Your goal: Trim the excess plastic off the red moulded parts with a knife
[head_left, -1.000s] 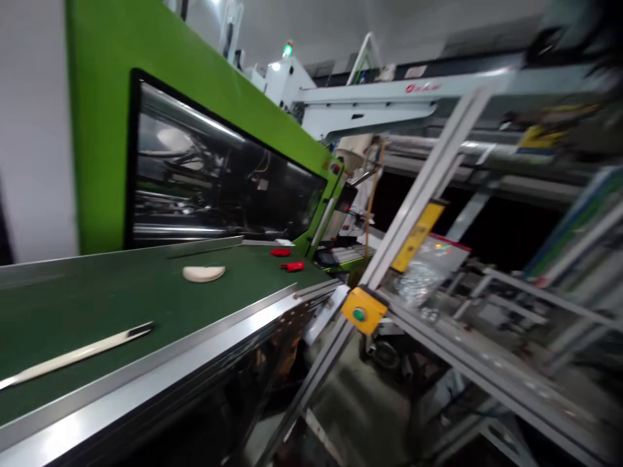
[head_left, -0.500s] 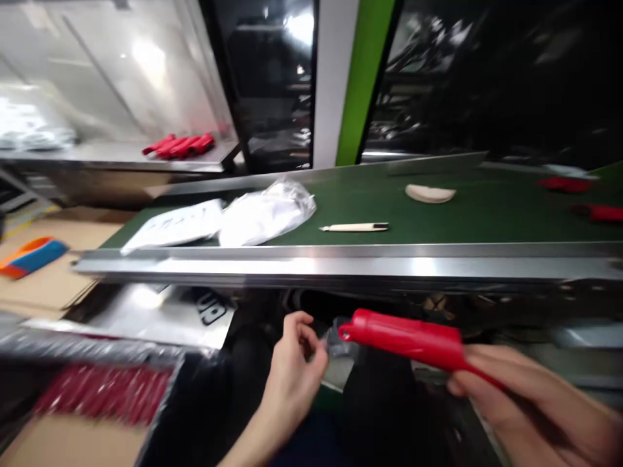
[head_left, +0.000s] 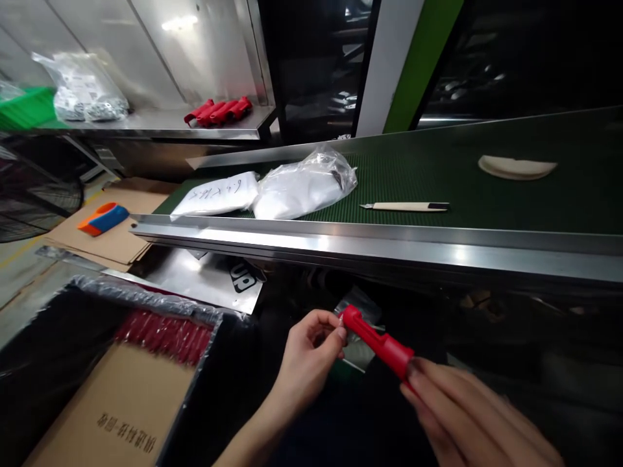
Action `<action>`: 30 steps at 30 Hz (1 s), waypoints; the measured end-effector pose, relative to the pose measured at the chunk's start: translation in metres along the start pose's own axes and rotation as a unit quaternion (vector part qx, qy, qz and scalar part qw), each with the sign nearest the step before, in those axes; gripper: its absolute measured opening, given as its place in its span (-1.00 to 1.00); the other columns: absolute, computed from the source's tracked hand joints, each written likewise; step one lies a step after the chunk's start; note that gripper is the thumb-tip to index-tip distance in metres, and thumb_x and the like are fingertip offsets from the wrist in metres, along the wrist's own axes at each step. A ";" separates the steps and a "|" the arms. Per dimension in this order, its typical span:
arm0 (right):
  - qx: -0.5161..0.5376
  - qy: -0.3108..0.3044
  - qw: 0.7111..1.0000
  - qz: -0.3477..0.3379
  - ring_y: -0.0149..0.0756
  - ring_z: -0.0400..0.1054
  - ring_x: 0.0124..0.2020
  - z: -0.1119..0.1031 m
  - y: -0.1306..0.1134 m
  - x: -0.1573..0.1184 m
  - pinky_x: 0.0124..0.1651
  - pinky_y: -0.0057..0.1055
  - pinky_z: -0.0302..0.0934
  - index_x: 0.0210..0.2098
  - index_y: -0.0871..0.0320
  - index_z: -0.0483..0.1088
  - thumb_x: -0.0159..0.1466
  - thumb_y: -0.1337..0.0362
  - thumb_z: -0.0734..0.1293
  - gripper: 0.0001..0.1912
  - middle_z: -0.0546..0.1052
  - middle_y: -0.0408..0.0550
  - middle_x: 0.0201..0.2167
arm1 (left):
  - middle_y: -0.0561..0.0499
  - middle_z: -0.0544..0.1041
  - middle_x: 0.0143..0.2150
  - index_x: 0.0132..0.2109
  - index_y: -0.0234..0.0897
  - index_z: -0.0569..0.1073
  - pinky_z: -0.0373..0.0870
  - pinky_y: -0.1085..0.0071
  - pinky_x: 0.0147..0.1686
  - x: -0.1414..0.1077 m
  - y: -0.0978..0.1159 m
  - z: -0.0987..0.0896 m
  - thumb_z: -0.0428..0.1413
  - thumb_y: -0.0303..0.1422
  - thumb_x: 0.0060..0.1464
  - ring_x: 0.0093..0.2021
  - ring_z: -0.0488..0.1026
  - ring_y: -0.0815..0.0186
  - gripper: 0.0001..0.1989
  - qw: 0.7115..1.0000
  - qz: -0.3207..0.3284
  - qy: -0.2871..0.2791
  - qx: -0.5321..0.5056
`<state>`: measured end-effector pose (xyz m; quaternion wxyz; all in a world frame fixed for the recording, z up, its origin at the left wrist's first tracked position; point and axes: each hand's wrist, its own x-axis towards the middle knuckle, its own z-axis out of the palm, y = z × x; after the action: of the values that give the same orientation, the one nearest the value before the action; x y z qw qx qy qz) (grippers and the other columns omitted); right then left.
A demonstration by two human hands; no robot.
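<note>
right hand (head_left: 467, 415) grips the red handle (head_left: 377, 340) by its near end, below the conveyor's (head_left: 389, 250) steel edge. left hand (head_left: 311, 347) pinches the handle's far tip. judged step: fitting or checking the tip. next move calls for steady alignment.

"up" on steel sheet (head_left: 214, 285)

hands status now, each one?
Left hand: fingertips pinched at the tip of the red handle.
Right hand: closed around the red handle's other end.
</note>
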<state>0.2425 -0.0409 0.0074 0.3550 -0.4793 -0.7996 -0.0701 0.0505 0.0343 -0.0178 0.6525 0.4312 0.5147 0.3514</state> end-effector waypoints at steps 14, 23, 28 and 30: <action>0.067 -0.005 0.997 -0.028 -0.27 0.51 -0.20 0.037 -0.007 -0.015 -0.11 -0.37 0.40 -0.12 0.29 0.46 0.30 0.55 0.23 -0.76 0.61 0.05 -0.24 | -0.01 0.46 -0.23 -0.20 -0.22 0.48 0.36 0.41 -0.21 -0.016 -0.039 -0.017 0.06 -0.41 0.24 -0.24 0.43 0.34 -0.90 0.964 0.217 0.071 0.134; 0.468 0.088 0.627 0.616 -0.13 0.55 -0.33 0.088 -0.054 -0.035 -0.35 -0.33 0.48 -0.18 0.22 0.52 0.18 0.04 0.44 -0.62 0.62 0.11 -0.27 | 0.00 0.45 -0.18 -0.19 -0.22 0.43 0.39 0.43 -0.20 -0.023 -0.074 -0.005 0.03 -0.48 0.25 -0.21 0.45 0.35 -0.89 0.951 0.231 0.174 0.107; 0.282 0.070 0.826 0.484 -0.30 0.53 -0.29 0.085 -0.046 -0.036 -0.20 -0.43 0.47 -0.16 0.10 0.53 0.24 0.21 0.41 -0.81 0.60 -0.04 -0.25 | -0.01 0.47 -0.20 -0.17 -0.23 0.43 0.42 0.41 -0.20 -0.031 -0.074 -0.004 0.03 -0.51 0.24 -0.21 0.46 0.34 -0.88 0.951 0.255 0.145 0.094; 0.201 0.018 0.937 0.284 -0.31 0.49 -0.12 0.075 -0.033 -0.029 -0.06 -0.44 0.42 -0.11 0.05 0.52 0.27 0.36 0.35 -0.79 0.56 -0.06 -0.12 | -0.02 0.47 -0.19 -0.13 -0.22 0.43 0.43 0.40 -0.18 -0.035 -0.068 -0.007 0.02 -0.51 0.24 -0.19 0.46 0.33 -0.85 0.950 0.267 0.135 0.091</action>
<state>0.1867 -0.0452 -0.0588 0.4632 -0.6037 -0.6212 0.1873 0.0373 -0.0220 -0.0681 0.4172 0.5591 0.4937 0.5192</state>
